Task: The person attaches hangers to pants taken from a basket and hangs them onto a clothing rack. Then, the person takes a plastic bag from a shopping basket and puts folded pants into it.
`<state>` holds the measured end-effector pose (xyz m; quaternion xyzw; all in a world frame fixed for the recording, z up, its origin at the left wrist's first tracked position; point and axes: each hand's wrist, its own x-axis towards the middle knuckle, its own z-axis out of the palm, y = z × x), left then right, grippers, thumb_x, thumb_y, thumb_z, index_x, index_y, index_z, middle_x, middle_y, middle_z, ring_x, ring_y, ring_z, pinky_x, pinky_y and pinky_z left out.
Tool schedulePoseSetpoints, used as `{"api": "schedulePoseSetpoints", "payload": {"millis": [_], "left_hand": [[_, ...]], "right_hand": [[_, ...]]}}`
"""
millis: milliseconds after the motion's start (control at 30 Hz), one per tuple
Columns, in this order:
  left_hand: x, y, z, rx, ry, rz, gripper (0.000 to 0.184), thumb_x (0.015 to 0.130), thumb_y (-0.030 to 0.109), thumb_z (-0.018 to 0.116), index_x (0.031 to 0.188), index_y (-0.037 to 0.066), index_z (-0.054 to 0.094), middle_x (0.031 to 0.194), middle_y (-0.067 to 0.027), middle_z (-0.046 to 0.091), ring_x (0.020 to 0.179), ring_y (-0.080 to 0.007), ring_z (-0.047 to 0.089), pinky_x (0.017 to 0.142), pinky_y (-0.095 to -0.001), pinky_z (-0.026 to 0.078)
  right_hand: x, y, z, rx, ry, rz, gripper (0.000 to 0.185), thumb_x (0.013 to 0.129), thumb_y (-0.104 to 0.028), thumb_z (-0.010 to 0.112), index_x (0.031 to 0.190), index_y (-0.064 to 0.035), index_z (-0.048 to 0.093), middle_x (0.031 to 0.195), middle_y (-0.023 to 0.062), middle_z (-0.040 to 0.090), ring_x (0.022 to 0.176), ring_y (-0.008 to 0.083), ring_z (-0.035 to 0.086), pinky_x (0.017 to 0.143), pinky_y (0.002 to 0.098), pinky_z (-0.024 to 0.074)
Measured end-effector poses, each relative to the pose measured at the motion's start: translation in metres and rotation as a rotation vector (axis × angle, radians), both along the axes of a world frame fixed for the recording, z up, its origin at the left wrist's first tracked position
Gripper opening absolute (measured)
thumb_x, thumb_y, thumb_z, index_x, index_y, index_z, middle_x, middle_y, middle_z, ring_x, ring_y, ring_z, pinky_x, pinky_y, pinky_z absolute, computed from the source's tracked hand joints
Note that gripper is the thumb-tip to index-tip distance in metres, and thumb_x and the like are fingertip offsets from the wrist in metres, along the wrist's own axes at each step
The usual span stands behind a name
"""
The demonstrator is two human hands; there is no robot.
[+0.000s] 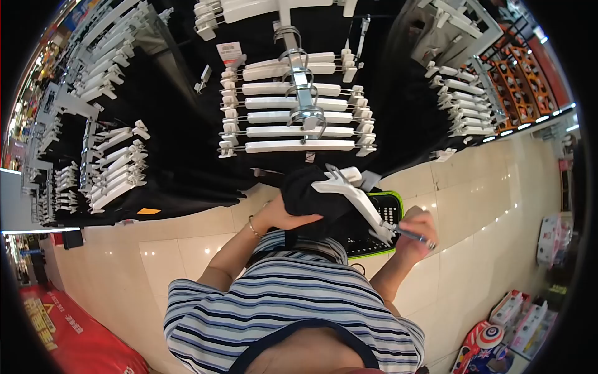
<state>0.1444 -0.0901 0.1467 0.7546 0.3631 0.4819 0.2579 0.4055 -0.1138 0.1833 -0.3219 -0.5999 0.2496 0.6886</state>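
Note:
Black folded cloth, apparently a garment (300, 190), is gripped in my left hand (289, 215), its thumb laid across the front. A white clip hanger (358, 198) slants over the cloth, from its top down toward my right side. My right hand (416, 237) is closed around a slim grey rod-like piece (411, 235) at the hanger's lower end. I cannot tell whether that piece belongs to the hanger. Below and behind the hanger stands a black basket with a bright green rim (400, 202), partly hidden by the cloth and hanger.
Ahead, black garments hang from white clip hangers (300, 132) on a metal rail arm (302, 81). More hangers line racks at left (118, 177) and right (464, 106). Shiny floor tiles (473, 206) surround me. A red covering (81, 336) lies lower left; boxed goods (529, 324) stand lower right.

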Motion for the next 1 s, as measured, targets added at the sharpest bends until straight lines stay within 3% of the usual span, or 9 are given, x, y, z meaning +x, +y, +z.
{"api": "schedulePoseSetpoints", "payload": {"millis": [100,200,367,467,500,533,767,867,1000], "left_hand": [[-0.034,-0.009,-0.039,-0.505,-0.208,-0.174,0.061,0.063,0.014,0.078,0.116,0.0,0.051,0.104,-0.0134,0.059,0.094,-0.024,0.057,0.085,-0.0319,0.043],[-0.093,-0.006,-0.087,-0.611,0.176,-0.276,0.063,0.062,0.015,0.078,0.118,0.001,0.051,0.107,-0.0124,0.059,0.097,-0.0214,0.057,0.086,-0.0312,0.043],[-0.065,0.005,0.009,-0.577,-0.435,-0.408,0.051,0.064,0.018,0.078,0.109,0.003,0.059,0.105,-0.0071,0.06,0.094,-0.0156,0.056,0.086,-0.0296,0.042],[-0.061,0.01,0.006,-0.501,-0.399,-0.187,0.03,0.073,0.012,0.07,0.099,0.001,0.062,0.089,-0.0083,0.066,0.072,-0.0081,0.058,0.064,-0.0204,0.045],[-0.059,0.009,0.006,-0.532,-0.415,-0.122,0.025,0.074,0.01,0.069,0.097,0.0,0.063,0.085,-0.0083,0.067,0.066,-0.0067,0.058,0.058,-0.0183,0.044],[-0.054,0.009,0.005,-0.426,-0.477,-0.074,0.016,0.077,0.005,0.064,0.092,-0.002,0.064,0.073,-0.0086,0.068,0.053,-0.004,0.053,0.047,-0.0151,0.039],[-0.09,0.011,0.008,-0.38,-0.621,-0.243,0.018,0.072,0.004,0.066,0.086,-0.007,0.065,0.076,-0.0175,0.066,0.069,-0.0216,0.067,0.059,-0.0226,0.05],[-0.093,0.02,0.003,-0.464,-0.569,-0.41,0.019,0.07,0.003,0.067,0.086,-0.006,0.066,0.072,-0.0149,0.067,0.055,-0.0121,0.06,0.048,-0.019,0.043],[-0.056,0.041,-0.004,-0.544,-0.338,-0.687,0.018,0.071,0.004,0.068,0.087,-0.004,0.067,0.07,-0.0126,0.066,0.05,-0.0111,0.058,0.046,-0.019,0.042]], "right_hand": [[-0.001,0.013,0.02,-0.144,0.018,0.108,0.027,0.074,-0.026,0.066,0.069,0.0009,0.064,0.053,0.0039,0.047,0.045,0.0139,0.042,0.044,0.0251,0.0286],[-0.028,0.028,0.042,-0.091,-0.152,0.285,0.019,0.068,-0.017,0.07,0.069,0.0006,0.066,0.049,0.0034,0.049,0.043,0.013,0.043,0.042,0.0246,0.0273],[-0.071,0.053,0.051,-0.211,-0.279,0.352,0.014,0.065,-0.009,0.072,0.072,0.0014,0.067,0.051,0.0032,0.053,0.046,0.0089,0.048,0.043,0.0215,0.0336],[-0.088,0.068,0.046,-0.588,-0.09,0.319,0.011,0.073,-0.008,0.071,0.075,0.0017,0.065,0.055,-0.001,0.056,0.047,0.0023,0.046,0.043,0.0161,0.0338],[-0.089,0.074,0.046,-0.615,-0.087,0.339,0.025,0.077,-0.021,0.07,0.078,0.0027,0.061,0.061,0.0006,0.056,0.047,0.0034,0.044,0.042,0.0164,0.0335],[-0.091,0.077,0.05,-0.593,-0.063,0.415,0.024,0.079,-0.02,0.067,0.083,0.0028,0.061,0.069,0.0027,0.057,0.054,0.0052,0.047,0.047,0.0175,0.0368],[-0.044,0.081,0.052,-0.192,-0.779,0.736,0.048,0.085,-0.027,0.055,0.125,-0.0005,0.045,0.114,0.0126,0.053,0.101,0.0266,0.049,0.089,0.0334,0.036],[-0.033,0.07,0.039,-0.322,-0.84,0.864,0.055,0.085,-0.015,0.054,0.134,-0.0012,0.032,0.127,0.0143,0.046,0.111,0.0287,0.047,0.094,0.0359,0.0344],[-0.042,0.046,0.046,-0.228,-0.842,0.856,0.05,0.073,-0.015,0.064,0.122,-0.0136,0.053,0.138,0.013,0.034,0.124,0.0325,0.037,0.101,0.0404,0.0293]]}}
